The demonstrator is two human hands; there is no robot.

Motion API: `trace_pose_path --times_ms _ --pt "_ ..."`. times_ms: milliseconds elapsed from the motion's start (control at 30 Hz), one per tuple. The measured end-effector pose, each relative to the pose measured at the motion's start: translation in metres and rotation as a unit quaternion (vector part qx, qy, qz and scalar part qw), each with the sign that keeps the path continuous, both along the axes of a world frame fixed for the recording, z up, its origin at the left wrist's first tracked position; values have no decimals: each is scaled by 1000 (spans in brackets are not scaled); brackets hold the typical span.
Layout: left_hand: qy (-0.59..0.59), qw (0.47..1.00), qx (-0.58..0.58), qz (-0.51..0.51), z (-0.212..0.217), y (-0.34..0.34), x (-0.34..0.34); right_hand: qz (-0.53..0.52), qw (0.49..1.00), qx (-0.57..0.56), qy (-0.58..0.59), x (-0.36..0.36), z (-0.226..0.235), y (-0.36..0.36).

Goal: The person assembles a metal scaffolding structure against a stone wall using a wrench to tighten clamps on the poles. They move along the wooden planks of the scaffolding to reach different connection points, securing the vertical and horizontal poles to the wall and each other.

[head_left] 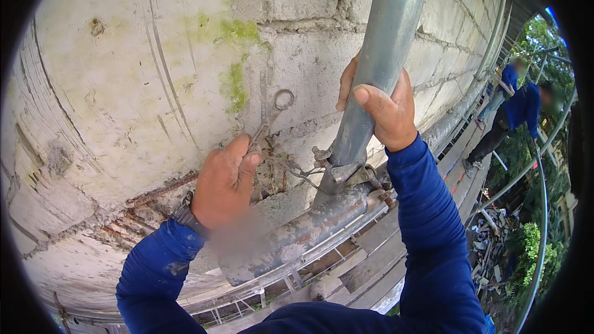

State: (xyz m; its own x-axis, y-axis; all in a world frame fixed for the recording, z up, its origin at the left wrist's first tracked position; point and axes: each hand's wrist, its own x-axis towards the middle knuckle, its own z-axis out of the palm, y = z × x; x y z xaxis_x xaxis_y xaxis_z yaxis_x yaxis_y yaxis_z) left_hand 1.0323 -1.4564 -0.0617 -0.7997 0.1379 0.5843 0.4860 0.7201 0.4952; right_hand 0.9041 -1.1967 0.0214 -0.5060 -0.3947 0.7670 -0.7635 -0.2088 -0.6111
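Note:
My left hand [224, 182] is closed round the lower part of a metal ring spanner [283, 100], its ring end pointing up in front of the block wall. With my right hand [390, 108] I grip a grey steel scaffold pipe [387, 31] that rises steeply past the top of the view. Its lower end meets a scaffold clamp [346, 173], with a bolt [385, 196] sticking out at the right. Below the clamp, a thicker pipe [297, 235] caked with mortar runs along the wall. The clamp's far side is hidden.
A concrete block wall [303, 62] with green stains fills the left and middle. Rusty bars [164, 188] stick out of it. Scaffold planks [371, 266] lie below me. Two people in blue [523, 108] stand further along the scaffold at right, near railing pipes [541, 222]. Rubble [495, 253] lies below.

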Motion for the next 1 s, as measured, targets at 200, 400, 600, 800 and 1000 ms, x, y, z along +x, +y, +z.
trace_pose_path --times_ms 200,400,600,800,1000 --pt "-78 979 -183 39 -2 5 1 11 1000 -4 -4 -2 -4 -2" --pt "-28 991 -106 75 -17 13 8 23 1000 -7 -12 -1 -2 -7" --pt "-38 997 -28 61 16 14 7 -3 1000 18 -1 -3 -2 2" --pt "67 994 -22 86 39 1 2 -60 998 -20 9 4 -2 -8" --pt "-92 969 -208 97 17 11 2 9 1000 3 -26 1 -3 -1"
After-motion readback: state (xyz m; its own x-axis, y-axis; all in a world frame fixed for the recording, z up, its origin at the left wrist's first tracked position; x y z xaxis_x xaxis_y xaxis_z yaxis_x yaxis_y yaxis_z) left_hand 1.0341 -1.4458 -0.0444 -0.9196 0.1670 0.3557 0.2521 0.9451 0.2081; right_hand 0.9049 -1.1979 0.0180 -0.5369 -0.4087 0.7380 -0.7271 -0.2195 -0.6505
